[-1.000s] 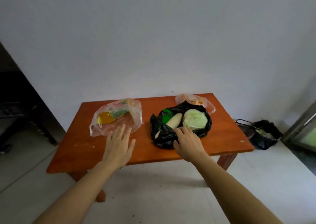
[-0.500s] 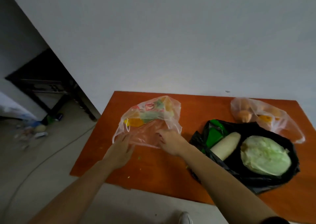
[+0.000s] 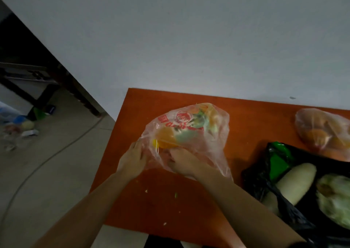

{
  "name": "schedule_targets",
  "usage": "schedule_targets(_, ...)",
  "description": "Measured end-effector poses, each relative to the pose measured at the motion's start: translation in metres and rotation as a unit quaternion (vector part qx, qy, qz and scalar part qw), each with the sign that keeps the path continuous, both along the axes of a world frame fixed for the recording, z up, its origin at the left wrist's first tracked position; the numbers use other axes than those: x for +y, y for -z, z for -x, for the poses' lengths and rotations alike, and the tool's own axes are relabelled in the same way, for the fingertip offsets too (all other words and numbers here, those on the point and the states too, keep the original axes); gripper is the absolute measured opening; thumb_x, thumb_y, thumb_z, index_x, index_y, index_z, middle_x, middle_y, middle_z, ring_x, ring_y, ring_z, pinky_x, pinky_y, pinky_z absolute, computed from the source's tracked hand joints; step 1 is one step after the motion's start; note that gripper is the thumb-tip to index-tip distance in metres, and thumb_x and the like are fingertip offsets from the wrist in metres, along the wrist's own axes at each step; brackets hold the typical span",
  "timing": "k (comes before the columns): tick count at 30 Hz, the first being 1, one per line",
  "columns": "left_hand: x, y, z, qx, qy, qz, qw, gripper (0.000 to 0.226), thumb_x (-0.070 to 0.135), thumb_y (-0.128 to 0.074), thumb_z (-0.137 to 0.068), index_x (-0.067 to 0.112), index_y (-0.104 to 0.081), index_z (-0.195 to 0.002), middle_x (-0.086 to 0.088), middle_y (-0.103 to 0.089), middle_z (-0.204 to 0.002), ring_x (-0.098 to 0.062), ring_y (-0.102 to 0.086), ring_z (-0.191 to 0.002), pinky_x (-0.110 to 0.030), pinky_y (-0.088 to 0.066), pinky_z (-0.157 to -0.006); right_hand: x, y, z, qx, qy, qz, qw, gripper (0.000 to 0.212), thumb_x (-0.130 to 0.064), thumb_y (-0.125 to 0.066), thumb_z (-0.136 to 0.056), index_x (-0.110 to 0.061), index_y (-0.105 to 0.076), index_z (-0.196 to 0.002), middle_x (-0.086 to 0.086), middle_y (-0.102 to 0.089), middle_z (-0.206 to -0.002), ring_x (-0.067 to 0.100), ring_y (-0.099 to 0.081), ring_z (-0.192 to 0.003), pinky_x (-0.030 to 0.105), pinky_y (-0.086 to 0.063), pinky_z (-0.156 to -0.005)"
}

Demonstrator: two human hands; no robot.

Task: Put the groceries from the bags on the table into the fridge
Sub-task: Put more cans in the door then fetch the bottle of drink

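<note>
1. While the black bag [image 3: 295,196] with its pale gourd [image 3: 295,183], green packet [image 3: 278,162] and cabbage [image 3: 335,200] lies untouched at the right of the orange table [image 3: 136,104], both hands have moved over to the clear printed bag [image 3: 189,132] at the table's left end.
2. Compared with half a second ago, the right hand [image 3: 181,162] has gone from the bag's near edge into its mouth, the film draped over its knuckles; whether its fingers close on anything I cannot tell.
3. Meanwhile the left hand [image 3: 132,160] has risen to the bag's left lip and pinches the plastic, holding the opening apart.
4. A second ago both palms were flat near the table's front edge, so unpacking has only now begun, in my judgement.
5. Orange and green produce sits inside the clear bag; a second clear bag [image 3: 322,132] of orange items waits at the back right.
6. No fridge is in view.
</note>
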State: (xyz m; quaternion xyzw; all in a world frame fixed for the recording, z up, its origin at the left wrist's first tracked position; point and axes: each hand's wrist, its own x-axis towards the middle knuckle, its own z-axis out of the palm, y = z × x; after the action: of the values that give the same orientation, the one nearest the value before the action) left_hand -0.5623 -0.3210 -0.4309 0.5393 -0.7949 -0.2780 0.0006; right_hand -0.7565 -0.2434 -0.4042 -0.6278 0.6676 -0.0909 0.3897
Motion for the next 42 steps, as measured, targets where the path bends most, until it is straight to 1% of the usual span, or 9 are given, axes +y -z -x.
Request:
schedule_targets(6,-0.053,0.027,-0.007,0.035,0.064,-0.077,0.994,0.044,0.051,-0.037,-0.102,0.026,-0.041,-0.138,0.006,-0.065,-0.114,-0.012,-0.066,-0.093,-0.034,-0.057,-0.078,-0.037,0.021,-0.041,-0.114,0.161,-0.115,0.974,0.035,-0.020,-0.041,-0.103,-0.009,-0.056,-0.133,0.014,-0.063,-0.125,0.030,-0.061,-0.112,0.037,-0.051,-0.091)
schedule_targets(11,-0.067,0.044,-0.009,0.032,0.087,-0.113,0.989,0.040,0.057,-0.044,-0.098,0.030,-0.043,-0.128,0.008,-0.070,-0.093,-0.010,-0.067,-0.069,-0.039,-0.060,-0.063,-0.040,0.016,-0.048,-0.263,0.326,-0.157,0.894,0.024,-0.015,-0.043,-0.105,-0.003,-0.062,-0.113,0.010,-0.065,-0.103,0.022,-0.063,-0.092,0.021,-0.053,-0.083)
schedule_targets(13,-0.070,0.048,-0.008,0.001,0.107,-0.120,0.987,0.031,0.047,-0.051,-0.098,0.027,-0.046,-0.121,0.005,-0.070,-0.097,-0.015,-0.067,-0.073,-0.037,-0.058,-0.063,-0.041,0.011,-0.048,-0.262,0.354,-0.177,0.880,0.020,-0.022,-0.047,-0.103,-0.020,-0.061,-0.089,-0.008,-0.060,-0.086,0.005,-0.055,-0.077,0.009,-0.048,-0.070)
schedule_targets(16,-0.073,0.052,-0.006,-0.034,0.144,-0.105,0.983,0.027,0.036,-0.055,-0.095,0.025,-0.051,-0.119,0.000,-0.070,-0.108,-0.024,-0.069,-0.090,-0.038,-0.057,-0.072,-0.043,0.009,-0.050,-0.218,0.359,-0.127,0.899,0.034,-0.020,-0.053,-0.099,-0.026,-0.056,-0.066,-0.014,-0.053,-0.065,0.001,-0.047,-0.064,0.017,-0.039,-0.064)
schedule_targets(23,-0.082,0.033,0.018,-0.054,0.190,0.012,0.980,0.024,0.032,-0.042,-0.101,0.022,-0.056,-0.118,-0.002,-0.059,-0.114,-0.022,-0.061,-0.101,-0.034,-0.051,-0.075,-0.020,-0.024,-0.030,-0.070,0.345,-0.038,0.935,0.047,-0.044,-0.048,-0.101,-0.006,-0.072,-0.084,0.006,-0.062,-0.066,0.016,-0.054,-0.057,0.027,-0.040,-0.052)
schedule_targets(29,-0.084,0.007,0.026,-0.152,0.173,0.000,0.973,0.027,0.040,-0.049,-0.098,0.023,-0.060,-0.116,0.000,-0.062,-0.104,-0.018,-0.064,-0.093,-0.034,-0.057,-0.076,-0.013,-0.083,0.000,-0.130,0.447,0.087,0.880,0.045,-0.040,-0.056,-0.095,0.001,-0.054,-0.075,0.003,-0.046,-0.068,0.016,-0.045,-0.062,0.037,-0.036,-0.062)
schedule_targets(31,-0.080,-0.002,0.032,-0.124,0.144,0.011,0.982,0.034,0.051,-0.046,-0.098,0.021,-0.061,-0.102,0.004,-0.061,-0.087,-0.011,-0.062,-0.073,-0.026,-0.053,-0.059,-0.021,-0.113,0.024,-0.162,0.516,0.153,0.827,0.040,-0.037,-0.062,-0.090,0.002,-0.061,-0.085,0.002,-0.053,-0.073,0.011,-0.050,-0.066,0.030,-0.040,-0.065)
schedule_targets(34,-0.072,-0.026,0.044,-0.073,0.086,0.034,0.993,0.042,0.058,-0.039,-0.099,0.020,-0.053,-0.087,0.004,-0.058,-0.079,-0.007,-0.054,-0.063,-0.022,-0.035,-0.048,-0.021,-0.146,0.058,-0.166,0.559,0.197,0.788,0.032,-0.037,-0.071,-0.083,-0.011,-0.059,-0.069,-0.001,-0.052,-0.066,0.013,-0.051,-0.065,0.031,-0.039,-0.064)
schedule_targets(42,-0.047,-0.079,0.062,0.145,0.054,0.106,0.982,0.010,0.020,-0.061,-0.092,0.020,-0.052,-0.096,0.005,-0.053,-0.095,-0.015,-0.055,-0.081,-0.024,-0.037,-0.059,0.010,-0.140,0.051,-0.067,0.470,0.173,0.863,0.054,-0.023,-0.080,-0.079,-0.023,-0.031,-0.055,-0.008,-0.031,-0.051,0.010,-0.030,-0.047,0.026,-0.030,-0.048)
